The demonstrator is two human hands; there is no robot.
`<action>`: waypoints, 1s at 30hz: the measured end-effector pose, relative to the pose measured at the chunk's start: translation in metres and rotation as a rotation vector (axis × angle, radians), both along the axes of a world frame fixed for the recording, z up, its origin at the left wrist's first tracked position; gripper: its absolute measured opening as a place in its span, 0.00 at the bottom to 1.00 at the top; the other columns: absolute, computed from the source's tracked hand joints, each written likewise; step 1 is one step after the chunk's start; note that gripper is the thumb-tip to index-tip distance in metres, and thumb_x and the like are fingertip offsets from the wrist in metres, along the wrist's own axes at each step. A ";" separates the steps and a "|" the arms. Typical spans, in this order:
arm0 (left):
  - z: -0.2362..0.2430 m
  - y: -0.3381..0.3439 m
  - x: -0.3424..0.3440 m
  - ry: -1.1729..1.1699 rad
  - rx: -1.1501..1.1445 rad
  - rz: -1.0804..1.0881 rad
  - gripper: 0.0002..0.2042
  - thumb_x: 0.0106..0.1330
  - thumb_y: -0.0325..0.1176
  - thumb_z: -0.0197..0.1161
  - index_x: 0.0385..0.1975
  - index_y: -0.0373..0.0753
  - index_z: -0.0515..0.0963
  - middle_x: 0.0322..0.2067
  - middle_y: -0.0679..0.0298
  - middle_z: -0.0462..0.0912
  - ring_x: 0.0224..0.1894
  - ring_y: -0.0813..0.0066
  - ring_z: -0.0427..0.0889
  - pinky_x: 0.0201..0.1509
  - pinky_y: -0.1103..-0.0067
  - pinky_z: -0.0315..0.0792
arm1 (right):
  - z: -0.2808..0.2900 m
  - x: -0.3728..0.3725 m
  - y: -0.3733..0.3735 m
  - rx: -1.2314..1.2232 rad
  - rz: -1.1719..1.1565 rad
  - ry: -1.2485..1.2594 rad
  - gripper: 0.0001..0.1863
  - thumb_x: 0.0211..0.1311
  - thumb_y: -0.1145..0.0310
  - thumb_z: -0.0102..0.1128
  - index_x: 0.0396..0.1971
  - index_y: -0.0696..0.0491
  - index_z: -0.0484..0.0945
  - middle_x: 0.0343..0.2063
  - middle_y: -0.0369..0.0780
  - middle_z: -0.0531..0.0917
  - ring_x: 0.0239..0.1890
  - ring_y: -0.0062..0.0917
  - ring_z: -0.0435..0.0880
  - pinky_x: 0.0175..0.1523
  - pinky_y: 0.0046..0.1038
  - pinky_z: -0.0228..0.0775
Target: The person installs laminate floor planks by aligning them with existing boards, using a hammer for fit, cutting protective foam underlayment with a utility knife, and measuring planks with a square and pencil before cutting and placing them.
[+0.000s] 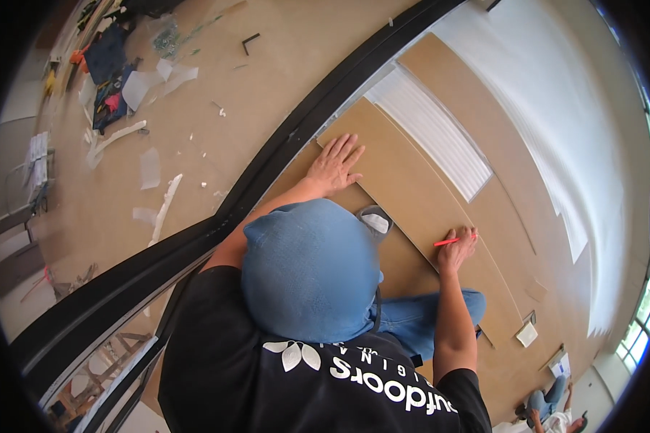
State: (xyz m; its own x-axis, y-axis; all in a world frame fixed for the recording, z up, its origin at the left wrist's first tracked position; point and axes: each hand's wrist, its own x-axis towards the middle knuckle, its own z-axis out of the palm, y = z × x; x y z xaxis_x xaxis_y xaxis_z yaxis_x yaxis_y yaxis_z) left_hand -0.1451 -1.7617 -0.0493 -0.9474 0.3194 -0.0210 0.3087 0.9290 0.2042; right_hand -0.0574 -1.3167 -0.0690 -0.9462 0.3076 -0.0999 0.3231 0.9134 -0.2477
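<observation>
The right forearm reached forward from a black sleeve point(464, 390), the right hand point(458, 252) bent over a brown board point(408, 189), pinching a red pen point(445, 242). Farther forward, the left hand point(331, 167) lay palm down across the board's edge, fingers parted. Beyond the board lay a white ribbed strip point(432, 137).

Soft daylight; 2 glaring window patches point(640, 317) far right of the blue cap point(309, 270). Nearer it, the red pen point(446, 242) looks sharp; left, the black frame point(123, 285) bows, fisheye-bent.

there are two near hands point(331, 170), one red pen point(445, 242), one co-worker point(553, 399).
</observation>
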 end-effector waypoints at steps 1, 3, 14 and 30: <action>-0.005 0.000 0.001 -0.012 0.010 -0.018 0.38 0.73 0.59 0.52 0.78 0.47 0.56 0.79 0.54 0.49 0.81 0.57 0.44 0.83 0.61 0.41 | -0.005 -0.003 0.001 -0.001 -0.001 -0.010 0.27 0.72 0.56 0.60 0.65 0.50 0.67 0.75 0.51 0.61 0.77 0.48 0.53 0.76 0.53 0.45; -0.015 0.000 0.000 -0.015 -0.002 -0.008 0.38 0.73 0.61 0.52 0.78 0.48 0.56 0.79 0.55 0.49 0.81 0.58 0.44 0.82 0.61 0.41 | -0.011 -0.011 0.003 0.021 0.063 0.113 0.27 0.71 0.57 0.59 0.66 0.50 0.67 0.75 0.50 0.61 0.77 0.48 0.54 0.76 0.52 0.44; -0.018 0.001 -0.003 -0.034 -0.002 0.022 0.38 0.72 0.61 0.53 0.78 0.50 0.56 0.79 0.56 0.48 0.81 0.58 0.45 0.82 0.61 0.41 | -0.006 -0.040 0.002 -0.013 0.123 0.144 0.25 0.71 0.60 0.59 0.64 0.51 0.68 0.74 0.47 0.64 0.76 0.44 0.57 0.78 0.48 0.43; -0.015 0.009 -0.009 -0.118 -0.035 0.055 0.40 0.74 0.56 0.53 0.80 0.46 0.47 0.80 0.51 0.42 0.81 0.53 0.41 0.82 0.58 0.36 | -0.021 -0.088 -0.016 -0.051 0.212 0.193 0.26 0.70 0.62 0.61 0.64 0.50 0.67 0.72 0.47 0.66 0.75 0.48 0.58 0.78 0.47 0.49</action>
